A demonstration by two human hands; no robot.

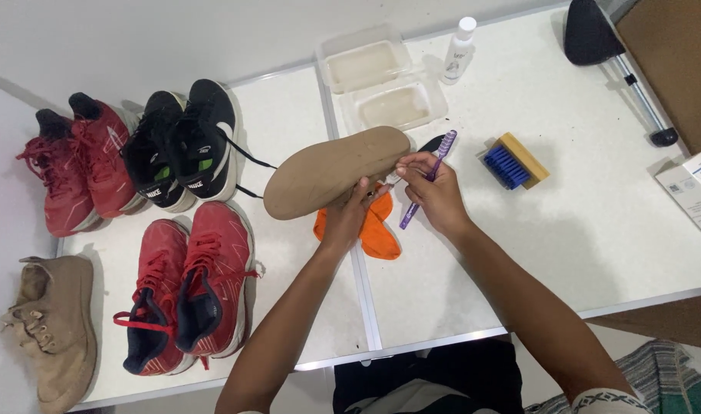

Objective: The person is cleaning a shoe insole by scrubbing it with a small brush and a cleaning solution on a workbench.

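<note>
Tan shoe (335, 170), sole turned up, held above the middle of the white tabletop (596, 230). Left hand (349, 218) grips it from below at the heel end, fingers closed around the edge. Right hand (435, 190) is closed on a purple toothbrush (431, 172), pinched between thumb and fingers, brush head up near the shoe's toe end, handle pointing back toward the near edge. Whether the bristles touch the sole cannot be told.

Orange cloth (377, 230) lies on the tabletop directly under the hands, partly hidden by the left one.

Just right of the hands: a wooden scrub brush with blue bristles (515, 161), resting on its side.

Toward the far edge: two shallow clear plastic tubs (381, 80) side by side, both holding cloudy liquid. Small white bottle (458, 50) stands upright next to them.

Far right corner: a black lamp-like head on a metal arm (603, 38). White carton (692, 192) overhangs the right edge.

Left half of the tabletop carries footwear in pairs: black sneakers (182, 146) near the far edge, dark red sneakers (78, 169) to their left, brighter red sneakers with dark lining (185, 287) near the front edge. One tan shoe, upright (55, 330), sits at the near left corner, matching the held one.
</note>
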